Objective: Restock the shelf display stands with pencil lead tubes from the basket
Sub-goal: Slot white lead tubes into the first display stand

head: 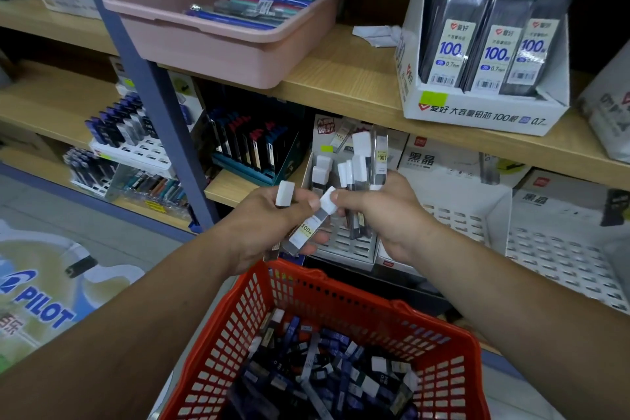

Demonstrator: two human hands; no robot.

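Two bare hands meet above a red basket, in front of shelves of stationery. Furthest left, the left hand [262, 228] is curled round two pencil lead tubes. One is an upright tube [284, 194] whose white cap stands clear above the knuckles. The other is a slanted tube [306, 228] lying across the inner side of its fingers, label facing up. The slanted tube's white cap points right and sits between the thumb and forefinger tips of the right hand [392, 215], which pinch it, so both hands touch this one tube at once. The right hand's other fingers are wrapped round a bundle of tubes [358, 164] that fans upward above them. Just beyond and below the right fingers stands a white display stand [347, 242] with rows of slots. Directly beneath both hands, the basket [259, 300] holds a heap of loose tubes [327, 368]. Two things could go wrong. The slanted tube could slip as it passes between the hands, since only fingertips hold its cap. The bundle could also loosen and spill, because two digits of that hand are busy pinching. Anything dropped would probably land in the basket or on the floor beside it.
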